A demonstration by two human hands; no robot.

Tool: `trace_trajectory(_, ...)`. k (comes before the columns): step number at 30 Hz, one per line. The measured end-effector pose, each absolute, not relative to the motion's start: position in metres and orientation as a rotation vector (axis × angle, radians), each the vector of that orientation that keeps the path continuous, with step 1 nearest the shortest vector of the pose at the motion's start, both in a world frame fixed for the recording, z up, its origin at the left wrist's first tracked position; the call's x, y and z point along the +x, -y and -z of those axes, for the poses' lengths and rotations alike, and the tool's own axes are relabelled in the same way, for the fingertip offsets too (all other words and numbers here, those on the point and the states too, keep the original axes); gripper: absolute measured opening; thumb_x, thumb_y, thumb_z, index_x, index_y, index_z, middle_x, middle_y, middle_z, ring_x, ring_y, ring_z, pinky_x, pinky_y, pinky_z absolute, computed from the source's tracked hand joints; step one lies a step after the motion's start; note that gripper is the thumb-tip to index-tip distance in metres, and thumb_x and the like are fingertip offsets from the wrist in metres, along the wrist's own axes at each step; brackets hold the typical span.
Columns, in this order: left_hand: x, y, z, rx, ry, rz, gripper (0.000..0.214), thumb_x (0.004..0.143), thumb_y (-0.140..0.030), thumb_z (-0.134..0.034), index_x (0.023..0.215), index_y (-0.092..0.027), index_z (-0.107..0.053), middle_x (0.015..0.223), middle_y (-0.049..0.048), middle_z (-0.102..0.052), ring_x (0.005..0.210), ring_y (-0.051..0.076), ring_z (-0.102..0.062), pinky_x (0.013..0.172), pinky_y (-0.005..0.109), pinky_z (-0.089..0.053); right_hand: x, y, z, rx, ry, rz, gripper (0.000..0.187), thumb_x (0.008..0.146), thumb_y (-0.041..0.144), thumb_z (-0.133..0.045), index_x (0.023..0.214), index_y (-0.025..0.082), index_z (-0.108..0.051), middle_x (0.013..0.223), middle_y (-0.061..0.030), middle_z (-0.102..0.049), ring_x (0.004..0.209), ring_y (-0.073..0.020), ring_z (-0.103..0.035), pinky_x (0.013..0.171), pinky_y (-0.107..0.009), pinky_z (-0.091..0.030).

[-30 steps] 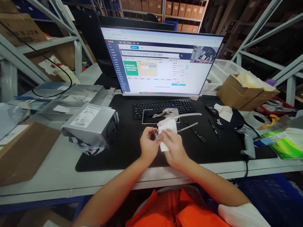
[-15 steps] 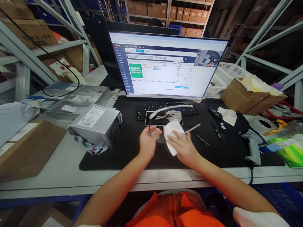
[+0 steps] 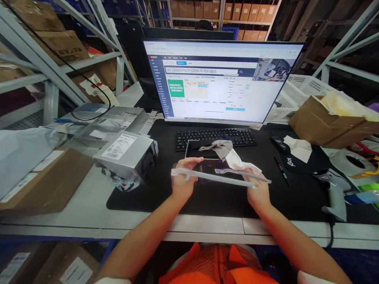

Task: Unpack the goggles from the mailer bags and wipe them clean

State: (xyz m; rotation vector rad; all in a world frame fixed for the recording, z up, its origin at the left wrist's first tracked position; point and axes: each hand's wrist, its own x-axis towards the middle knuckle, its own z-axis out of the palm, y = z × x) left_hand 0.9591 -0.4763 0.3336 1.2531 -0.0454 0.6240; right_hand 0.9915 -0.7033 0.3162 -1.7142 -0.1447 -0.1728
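A pair of glasses [image 3: 220, 180] is held level between my two hands, its long arms in clear plastic sleeves pointing to the right. My left hand [image 3: 184, 180] grips the left end of the glasses, fingers closed. On the other side, my right hand [image 3: 259, 192] is closed around the far ends of the arms, with a white wiping cloth [image 3: 237, 161] bunched against its fingers. Just beyond lie a crumpled grey pouch [image 3: 222, 148] and an open black box [image 3: 194, 146] with a white rim. The lenses are hard to make out.
A keyboard [image 3: 237, 136] and a lit monitor [image 3: 213, 88] stand behind. To the left are a silver box [image 3: 126, 152] and a brown carton [image 3: 50, 185]. A pen [image 3: 282, 171], mouse [image 3: 280, 145], barcode scanner [image 3: 334, 193] and tape roll [image 3: 352, 161] lie to the right.
My right hand has moved right, away from my left, taking the white cloth along. The glasses have swung lower and nearer, their arms now lying across between both hands. The view has shifted slightly left.
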Motion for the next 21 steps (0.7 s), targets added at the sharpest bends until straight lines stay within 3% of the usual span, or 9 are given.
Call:
trace_trajectory(5, 0.95, 0.492, -0.326, 1.277, 0.057, -0.38, 0.047, 0.07, -0.058, -0.081, 0.1, -0.023, -0.071, 0.099, 0.0097, -0.074, 0.102, 0.028, -0.071, 0.099, 0.046, -0.053, 0.985, 0.704, -0.32, -1.663, 0.238, 0.207, 0.03, 0.099, 0.04, -0.052, 0.116, 0.024, -0.071, 0.122, -0.0086, -0.071, 0.117, -0.0274, -0.065, 0.106, -0.048, -0.05)
trace_trajectory(10, 0.945, 0.502, -0.316, 1.278, 0.024, -0.141, 0.053, 0.064, -0.063, -0.083, 0.095, -0.021, -0.074, 0.097, 0.011, -0.072, 0.095, 0.026, -0.07, 0.092, 0.042, -0.055, 0.982, 0.71, -0.332, -1.634, 0.83, 0.024, 0.031, 0.1, 0.043, -0.051, 0.118, 0.031, -0.073, 0.137, -0.0049, -0.064, 0.136, -0.028, -0.052, 0.116, -0.052, -0.039)
trace_trajectory(14, 0.945, 0.502, -0.314, 1.196, -0.05, -0.065, 0.054, 0.059, -0.063, -0.085, 0.092, -0.023, -0.073, 0.089, 0.0076, -0.072, 0.089, 0.024, -0.069, 0.089, 0.04, -0.055, 0.984, 0.712, -0.341, -1.634, 1.053, -0.204, 0.038, 0.1, 0.052, -0.047, 0.115, 0.031, -0.075, 0.151, -0.0033, -0.051, 0.147, -0.0283, -0.035, 0.118, -0.052, -0.033)
trace_trajectory(18, 0.943, 0.501, -0.315, 1.17, -0.094, -0.003, 0.057, 0.056, -0.066, -0.085, 0.088, -0.021, -0.071, 0.084, 0.0069, -0.069, 0.082, 0.023, -0.066, 0.081, 0.038, -0.054, 0.983, 0.71, -0.344, -1.642, 1.1, -0.224, 0.044, 0.1, 0.055, -0.044, 0.117, 0.029, -0.075, 0.155, -0.005, -0.044, 0.149, -0.0274, -0.029, 0.119, -0.052, -0.031)
trace_trajectory(21, 0.943, 0.502, -0.318, 1.167, -0.128, 0.025, 0.059, 0.054, -0.069, -0.084, 0.085, -0.02, -0.071, 0.082, 0.0072, -0.069, 0.078, 0.022, -0.065, 0.076, 0.036, -0.054, 0.981, 0.71, -0.342, -1.618, 1.094, -0.243, 0.034, 0.098, 0.05, -0.053, 0.114, 0.03, -0.076, 0.153, -0.0047, -0.046, 0.148, -0.0276, -0.032, 0.119, -0.052, -0.029)
